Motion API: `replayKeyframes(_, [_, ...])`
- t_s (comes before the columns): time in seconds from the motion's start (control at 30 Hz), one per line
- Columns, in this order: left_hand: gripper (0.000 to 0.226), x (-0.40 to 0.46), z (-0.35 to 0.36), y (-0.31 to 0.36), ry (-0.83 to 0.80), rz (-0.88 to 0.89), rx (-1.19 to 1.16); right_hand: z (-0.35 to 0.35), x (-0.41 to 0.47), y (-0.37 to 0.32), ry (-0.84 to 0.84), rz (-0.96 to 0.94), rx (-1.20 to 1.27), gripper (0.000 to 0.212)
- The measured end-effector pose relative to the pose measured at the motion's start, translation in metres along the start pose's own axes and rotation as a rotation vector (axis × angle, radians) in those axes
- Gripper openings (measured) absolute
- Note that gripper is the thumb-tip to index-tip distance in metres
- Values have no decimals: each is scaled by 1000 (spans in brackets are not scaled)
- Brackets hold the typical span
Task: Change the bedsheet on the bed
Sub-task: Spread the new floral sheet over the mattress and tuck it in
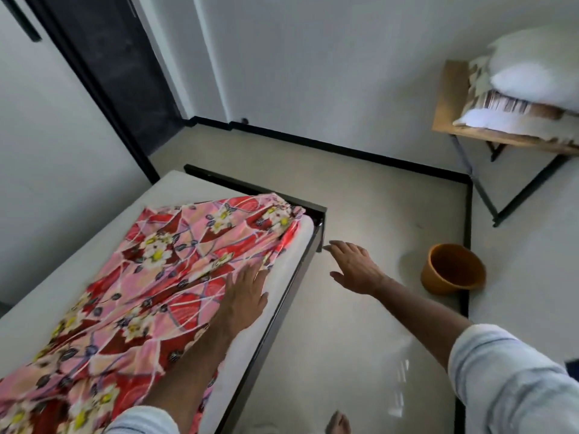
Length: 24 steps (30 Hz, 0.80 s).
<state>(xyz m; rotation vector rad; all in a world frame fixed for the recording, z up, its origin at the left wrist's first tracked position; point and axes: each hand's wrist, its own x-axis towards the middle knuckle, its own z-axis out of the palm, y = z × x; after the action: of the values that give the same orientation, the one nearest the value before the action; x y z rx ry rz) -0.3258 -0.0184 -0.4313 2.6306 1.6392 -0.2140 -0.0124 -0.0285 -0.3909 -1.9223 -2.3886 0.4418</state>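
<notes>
A red and pink floral bedsheet [150, 277] lies rumpled along the middle of the bare white mattress [75, 264], reaching the far right corner of the black bed frame [300, 270]. My left hand [247, 292] rests flat with straight fingers on the sheet's right edge, near the side of the mattress. My right hand [354, 267] hovers open above the floor beside the bed, fingers spread, pointing toward the frame's far corner and holding nothing.
An orange bucket [451, 267] stands on the floor right of the bed. A wooden table [451, 98] at the back right carries white pillows [539, 64] and folded linen. A dark doorway [119, 70] is at the back left. My bare foot [338, 422] shows at the bottom.
</notes>
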Motion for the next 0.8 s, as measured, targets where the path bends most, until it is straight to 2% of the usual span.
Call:
replayKeyframes(0.3, [61,179,-10,19,47,-56,-89,-38,130,122,-8,-73,-51,67])
replayKeyframes(0.57, [65,383,6,-10,-16,-174,-224,-93,339,216,-68,-191,-157,69])
replayKeyframes(0.8, [60,527,-23,-48,-31,-277,-287,-150,498,277,-113,-264,-166,72])
